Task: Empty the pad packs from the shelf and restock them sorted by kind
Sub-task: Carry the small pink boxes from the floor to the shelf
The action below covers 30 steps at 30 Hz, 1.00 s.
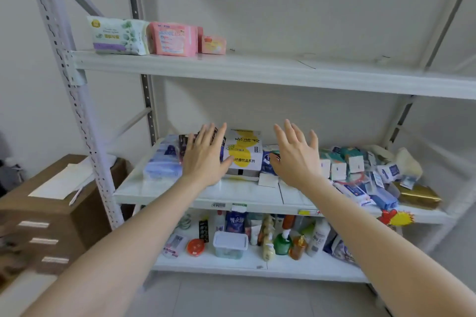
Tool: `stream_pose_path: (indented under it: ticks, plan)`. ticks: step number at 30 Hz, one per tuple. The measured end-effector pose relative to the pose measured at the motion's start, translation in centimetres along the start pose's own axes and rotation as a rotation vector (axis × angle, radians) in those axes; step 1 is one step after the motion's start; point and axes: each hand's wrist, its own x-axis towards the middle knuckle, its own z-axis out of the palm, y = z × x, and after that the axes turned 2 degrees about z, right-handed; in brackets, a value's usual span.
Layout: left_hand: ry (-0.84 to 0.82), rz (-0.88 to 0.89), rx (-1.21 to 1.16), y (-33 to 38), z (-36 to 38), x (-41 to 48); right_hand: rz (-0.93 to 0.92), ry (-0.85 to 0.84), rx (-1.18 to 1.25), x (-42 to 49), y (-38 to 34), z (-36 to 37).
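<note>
Two hands (251,156) spread, three pad packs (157,36) above

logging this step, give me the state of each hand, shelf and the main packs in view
left hand: open, fingers spread, holding nothing
right hand: open, fingers spread, holding nothing
yellow and white pack: upright on the middle shelf, between the hands
top shelf: three packs at its left end
white leaf-print pack: upright, leftmost
pink pack: upright, beside it
small pink pack: upright, rightmost
middle shelf: packs piled unsorted at right
</note>
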Motion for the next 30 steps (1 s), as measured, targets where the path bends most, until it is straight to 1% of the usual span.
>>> stream_pose_path:
  ticks: [2, 12, 18, 25, 30]
  plan:
    - [-0.018, 0.005, -0.023, 2.2, 2.3, -3.1, 0.017, -0.021, 0.019, -3.5, 0.9, 1.5]
    - [-0.222, 0.04, -0.121, 10.4, 12.8, -18.4, 0.143, -0.229, 0.032, -21.8, 4.3, 9.6]
    - [-0.437, 0.062, -0.131, 13.9, 19.1, -27.3, 0.165, -0.409, 0.027, -31.5, 5.8, 15.0]
    - [-0.626, -0.015, -0.114, 15.9, 27.7, -32.6, 0.135, -0.586, 0.058, -38.8, 8.4, 23.1]
    - [-0.672, -0.104, -0.116, 16.3, 35.5, -33.9, 0.086, -0.713, 0.073, -42.2, 9.4, 30.4]
